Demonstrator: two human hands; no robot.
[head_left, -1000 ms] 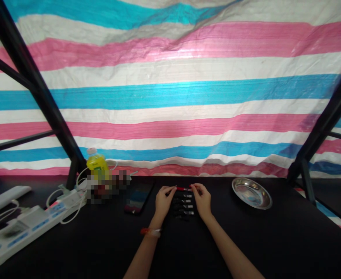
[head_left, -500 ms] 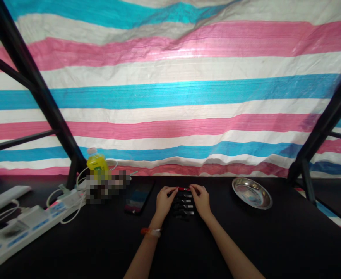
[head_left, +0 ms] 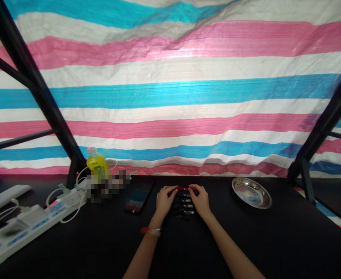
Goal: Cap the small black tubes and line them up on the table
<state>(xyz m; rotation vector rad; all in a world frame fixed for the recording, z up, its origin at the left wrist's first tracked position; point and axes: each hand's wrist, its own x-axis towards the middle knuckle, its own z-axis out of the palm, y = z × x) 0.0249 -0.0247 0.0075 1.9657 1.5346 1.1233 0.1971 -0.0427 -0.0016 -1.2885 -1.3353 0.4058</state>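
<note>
A small red stick-like item lies level between my two hands at the far end of a column of items. My left hand pinches its left end with thumb and fingertips. At its right end, my right hand closes thumb and fingers on it. Several dark, slim items with clear or silvery right ends lie side by side on the black table, between my hands and nearer to me. Their left parts are hard to tell from the dark surface.
A shiny round metal dish is on the right. Left of my hands lie a dark phone, a yellow bottle, and a white power strip with cables. Black frame bars stand at both sides, before a striped sheet.
My right hand has shifted very slightly left along with the red item. My left hand has hardly moved, and both hands keep hold of the item.
</note>
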